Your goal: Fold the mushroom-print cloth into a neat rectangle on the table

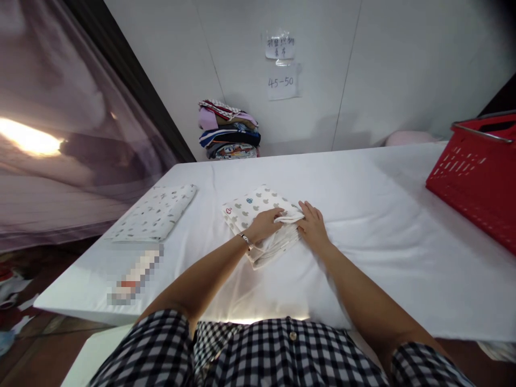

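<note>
Around our white table [382, 215]
We see a folded spotted cloth [157, 212] near its left edge, a stack of folded clothes [228, 130] against the wall, a red basket [475, 177] at right, and paper notes [282, 80] above.

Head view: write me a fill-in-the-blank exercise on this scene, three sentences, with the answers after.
The left hand and the right hand both touch the folded cloth on the ____ table. The basket at the table's right side is ____. The note on the wall reads ____.
Missing words: white; red; 45-50.
</note>
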The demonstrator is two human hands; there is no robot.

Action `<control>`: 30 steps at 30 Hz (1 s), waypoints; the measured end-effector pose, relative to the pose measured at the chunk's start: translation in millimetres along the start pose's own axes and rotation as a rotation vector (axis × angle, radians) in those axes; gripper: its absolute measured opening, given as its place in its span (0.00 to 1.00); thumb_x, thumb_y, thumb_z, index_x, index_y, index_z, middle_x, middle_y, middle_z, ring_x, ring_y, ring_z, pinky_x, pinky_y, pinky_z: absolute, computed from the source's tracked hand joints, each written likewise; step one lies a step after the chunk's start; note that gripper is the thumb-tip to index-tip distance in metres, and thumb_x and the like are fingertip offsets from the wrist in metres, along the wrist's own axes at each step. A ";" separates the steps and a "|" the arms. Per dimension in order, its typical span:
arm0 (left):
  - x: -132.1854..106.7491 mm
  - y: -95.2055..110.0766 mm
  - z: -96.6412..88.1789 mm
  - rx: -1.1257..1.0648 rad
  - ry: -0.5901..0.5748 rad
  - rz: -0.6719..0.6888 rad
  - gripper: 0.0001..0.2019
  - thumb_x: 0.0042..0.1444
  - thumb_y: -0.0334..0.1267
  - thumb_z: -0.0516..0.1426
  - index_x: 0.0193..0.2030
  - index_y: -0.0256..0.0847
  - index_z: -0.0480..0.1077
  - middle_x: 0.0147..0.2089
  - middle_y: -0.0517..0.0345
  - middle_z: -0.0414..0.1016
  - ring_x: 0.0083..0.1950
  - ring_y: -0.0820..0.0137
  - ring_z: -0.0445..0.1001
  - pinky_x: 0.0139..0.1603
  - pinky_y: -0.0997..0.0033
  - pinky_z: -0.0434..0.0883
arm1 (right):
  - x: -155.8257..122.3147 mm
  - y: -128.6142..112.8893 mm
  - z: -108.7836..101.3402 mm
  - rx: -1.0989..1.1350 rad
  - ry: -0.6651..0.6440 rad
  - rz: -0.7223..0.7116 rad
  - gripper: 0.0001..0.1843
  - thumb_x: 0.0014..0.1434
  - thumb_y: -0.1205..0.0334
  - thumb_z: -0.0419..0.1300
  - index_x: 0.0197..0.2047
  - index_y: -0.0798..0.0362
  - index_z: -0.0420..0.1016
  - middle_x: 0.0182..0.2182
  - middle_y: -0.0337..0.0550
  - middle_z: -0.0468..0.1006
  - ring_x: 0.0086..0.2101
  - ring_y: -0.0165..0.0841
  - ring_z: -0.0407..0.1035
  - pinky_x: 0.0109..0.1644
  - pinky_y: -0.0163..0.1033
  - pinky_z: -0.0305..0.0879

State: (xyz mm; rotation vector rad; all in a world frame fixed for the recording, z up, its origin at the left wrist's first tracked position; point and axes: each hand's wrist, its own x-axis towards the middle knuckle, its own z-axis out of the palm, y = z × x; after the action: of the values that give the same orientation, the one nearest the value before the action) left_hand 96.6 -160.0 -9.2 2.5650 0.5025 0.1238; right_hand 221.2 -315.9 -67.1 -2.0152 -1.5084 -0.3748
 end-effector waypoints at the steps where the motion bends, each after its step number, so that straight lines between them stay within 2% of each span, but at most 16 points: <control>1: 0.0 0.3 0.3 0.001 0.001 0.002 0.24 0.51 0.35 0.55 0.57 0.47 0.63 0.49 0.63 0.74 0.49 0.68 0.72 0.52 0.71 0.66 | -0.5 1.0 0.3 0.018 0.009 -0.002 0.12 0.53 0.72 0.54 0.34 0.51 0.77 0.64 0.44 0.55 0.63 0.45 0.44 0.61 0.56 0.45; 5: -2.9 4.0 1.2 0.013 0.003 0.040 0.22 0.52 0.35 0.54 0.55 0.46 0.65 0.50 0.62 0.74 0.49 0.68 0.72 0.52 0.71 0.66 | -5.0 12.8 2.4 0.184 0.025 -0.056 0.12 0.59 0.64 0.53 0.39 0.48 0.78 0.61 0.40 0.59 0.63 0.42 0.45 0.62 0.53 0.47; 9: -8.7 9.7 3.4 0.098 0.000 0.088 0.20 0.54 0.33 0.51 0.55 0.45 0.67 0.54 0.61 0.72 0.54 0.66 0.69 0.56 0.68 0.64 | -7.6 22.8 2.4 0.278 -0.027 -0.061 0.12 0.60 0.59 0.53 0.42 0.47 0.78 0.60 0.41 0.61 0.63 0.41 0.46 0.62 0.52 0.50; 14: -10.6 11.4 4.9 0.151 -0.008 0.109 0.21 0.55 0.33 0.50 0.57 0.43 0.66 0.56 0.59 0.71 0.56 0.65 0.68 0.57 0.66 0.64 | -6.4 6.2 -10.3 0.081 -0.092 -0.022 0.12 0.57 0.68 0.55 0.39 0.47 0.79 0.63 0.42 0.56 0.63 0.44 0.43 0.61 0.56 0.47; 18: -8.0 10.5 3.4 0.154 -0.015 0.106 0.21 0.54 0.33 0.51 0.55 0.45 0.67 0.54 0.60 0.72 0.54 0.66 0.69 0.56 0.67 0.64 | -6.4 -13.0 -16.0 -0.078 -0.051 -0.006 0.13 0.53 0.73 0.56 0.37 0.50 0.78 0.65 0.44 0.51 0.64 0.46 0.38 0.63 0.59 0.40; 24: -4.5 8.6 0.0 0.108 -0.020 0.117 0.19 0.54 0.34 0.52 0.53 0.44 0.69 0.53 0.60 0.73 0.53 0.67 0.70 0.56 0.69 0.64 | -8.1 -19.4 -13.3 -0.154 -0.042 -0.078 0.18 0.55 0.73 0.56 0.47 0.48 0.74 0.65 0.46 0.50 0.65 0.44 0.37 0.63 0.60 0.38; 30: -3.0 11.2 -4.6 0.052 -0.006 0.113 0.17 0.52 0.34 0.53 0.49 0.44 0.71 0.48 0.61 0.75 0.49 0.67 0.72 0.52 0.71 0.66 | -3.9 -20.5 -16.2 -0.207 -0.078 -0.194 0.11 0.59 0.68 0.55 0.43 0.50 0.74 0.65 0.47 0.51 0.65 0.43 0.37 0.65 0.58 0.35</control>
State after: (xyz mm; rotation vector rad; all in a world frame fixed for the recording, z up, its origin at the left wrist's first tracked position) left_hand 96.6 -167.8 0.5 2.6437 0.3631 0.1450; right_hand 202.6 -324.9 -50.6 -2.0659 -1.7842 -0.5564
